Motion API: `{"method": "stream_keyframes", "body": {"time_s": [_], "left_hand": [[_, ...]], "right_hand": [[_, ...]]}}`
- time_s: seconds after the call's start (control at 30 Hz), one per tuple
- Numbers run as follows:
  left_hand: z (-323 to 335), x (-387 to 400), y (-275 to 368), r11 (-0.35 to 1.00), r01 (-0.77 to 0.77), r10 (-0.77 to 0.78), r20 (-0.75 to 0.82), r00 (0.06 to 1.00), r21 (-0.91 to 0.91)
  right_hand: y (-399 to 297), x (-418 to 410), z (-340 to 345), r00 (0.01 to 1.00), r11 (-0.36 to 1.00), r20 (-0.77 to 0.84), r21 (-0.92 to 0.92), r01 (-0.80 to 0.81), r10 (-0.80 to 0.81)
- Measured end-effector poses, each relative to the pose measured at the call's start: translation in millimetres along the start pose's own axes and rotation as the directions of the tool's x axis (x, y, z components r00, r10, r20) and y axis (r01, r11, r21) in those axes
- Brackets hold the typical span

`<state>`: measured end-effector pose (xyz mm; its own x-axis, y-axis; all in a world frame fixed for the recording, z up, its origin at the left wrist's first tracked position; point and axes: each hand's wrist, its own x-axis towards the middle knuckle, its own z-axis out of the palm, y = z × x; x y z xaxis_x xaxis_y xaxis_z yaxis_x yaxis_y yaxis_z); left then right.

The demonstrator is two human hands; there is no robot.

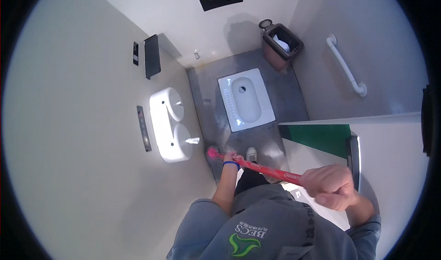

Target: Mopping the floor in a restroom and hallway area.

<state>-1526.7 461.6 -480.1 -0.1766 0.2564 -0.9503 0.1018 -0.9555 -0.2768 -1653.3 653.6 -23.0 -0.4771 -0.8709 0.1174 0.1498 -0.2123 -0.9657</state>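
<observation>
Both my hands grip a long red pole (268, 172) that slants across the front of my body. My right hand (329, 186) is closed around its upper end, near the camera. Lower down, my left hand (233, 156), with a blue band at the wrist, is closed around the pole. Past the left hand the pole ends in a bright pink fitting (213, 153) close to the grey floor; what is attached beneath it is too unclear to tell. A white ceramic squat toilet (265, 105) is set into the floor ahead of my feet.
A brown waste bin (274, 55) holding white paper stands in the far right corner, lid raised. A white grab bar (348, 67) is on the right wall. On the left wall are a double toilet paper dispenser (159, 132) and a dark shelf (152, 57). A green-and-white door panel (320, 139) stands at right.
</observation>
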Motion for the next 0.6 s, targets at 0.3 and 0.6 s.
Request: {"method": "stream_keyframes", "body": {"time_s": [0.3,0.6], "left_hand": [[182,-97,23,0.939,-0.297,0.226,0.338,0.914,0.174],[315,-219,20,0.953,-0.303,0.233,0.625,0.745,0.007]], "right_hand": [[-46,-15,-45,0.966,0.946,0.108,-0.201,0.253,-0.236],[-84,-63,-100,0.829,0.876,0.424,-0.145,0.461,-0.366]]}}
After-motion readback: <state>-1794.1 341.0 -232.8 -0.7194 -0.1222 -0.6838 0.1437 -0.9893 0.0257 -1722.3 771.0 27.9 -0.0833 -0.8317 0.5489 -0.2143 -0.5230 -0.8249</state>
